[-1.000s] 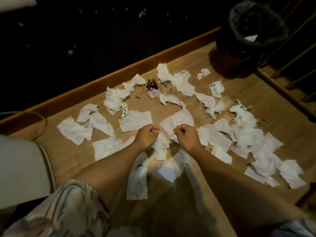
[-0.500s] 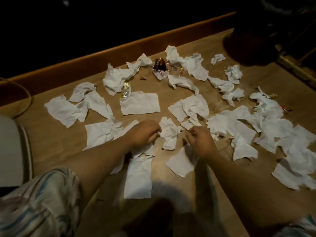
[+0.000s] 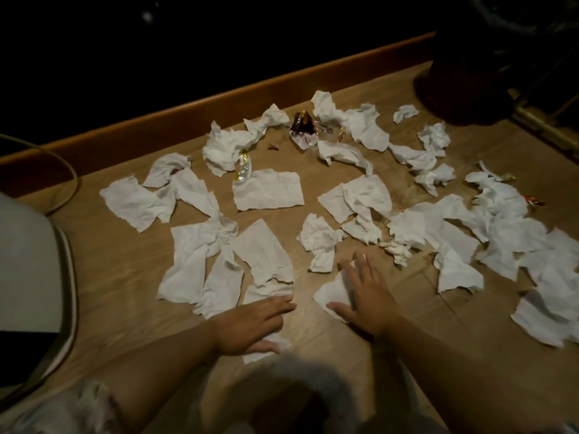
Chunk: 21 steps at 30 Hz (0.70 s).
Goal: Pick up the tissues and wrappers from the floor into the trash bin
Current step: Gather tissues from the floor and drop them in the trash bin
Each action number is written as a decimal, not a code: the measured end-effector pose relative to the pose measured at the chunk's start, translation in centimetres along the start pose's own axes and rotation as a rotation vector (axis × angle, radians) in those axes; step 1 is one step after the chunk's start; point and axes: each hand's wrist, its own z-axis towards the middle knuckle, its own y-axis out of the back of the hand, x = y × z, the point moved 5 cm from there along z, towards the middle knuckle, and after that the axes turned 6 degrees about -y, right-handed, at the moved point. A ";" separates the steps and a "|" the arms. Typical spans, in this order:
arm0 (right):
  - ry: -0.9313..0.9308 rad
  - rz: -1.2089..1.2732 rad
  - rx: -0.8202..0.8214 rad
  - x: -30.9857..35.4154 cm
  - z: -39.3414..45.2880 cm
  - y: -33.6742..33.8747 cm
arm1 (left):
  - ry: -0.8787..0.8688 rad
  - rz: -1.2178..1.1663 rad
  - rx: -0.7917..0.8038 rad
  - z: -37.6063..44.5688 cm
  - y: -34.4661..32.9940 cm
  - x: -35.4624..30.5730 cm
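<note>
A: Head view, near edge first. What are the hands doing?

B: The left hand (image 3: 253, 324) lies palm down on the floor (image 3: 125, 277), fingers together and pointing right, pressed flat on a tissue (image 3: 266, 346) whose corners show beyond the fingertips and under the palm. Nothing is pinched in it.

A: And the other?

B: The right hand (image 3: 365, 296) is also palm down, fingers spread apart and pointing away, resting on the right part of another tissue piece (image 3: 332, 292). It is flat, not clamped on anything.

A: The rest of the litter?

B: White tissues (image 3: 269, 191) are scattered over the wooden floor from left to right, most flat or crumpled, many overlapping. A dark wrapper (image 3: 302, 123) sits near the far edge among them, a gold wrapper (image 3: 242, 167) lies just beside a crumpled tissue left of it, and a small red wrapper (image 3: 534, 200) lies at the right, touching the tissue heap there.

A: The bin?

B: A dark bin (image 3: 463, 79) stands at the far right corner, mostly in shadow; I cannot tell what is in it. It is well apart from both hands.

A: Anything else?

B: A wooden skirting (image 3: 188, 111) runs along the far side, and a pale rounded object (image 3: 28, 261) sits at the left edge with a cable (image 3: 70, 170) looping behind it.
</note>
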 end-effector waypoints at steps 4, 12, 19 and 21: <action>0.089 0.126 -0.026 -1.0 -1.0 -0.2 | 0.150 -0.244 -0.059 -0.1 0.2 -0.3; -0.062 0.473 -0.531 0.2 1.0 5.9 | 0.457 -0.313 -0.704 1.6 5.9 1.0; 0.060 0.447 -0.456 5.3 7.2 8.2 | 1.060 -0.567 -1.169 3.2 8.1 6.6; 0.141 0.281 -0.316 5.9 7.7 6.3 | 0.970 -0.433 -0.953 4.4 7.0 7.1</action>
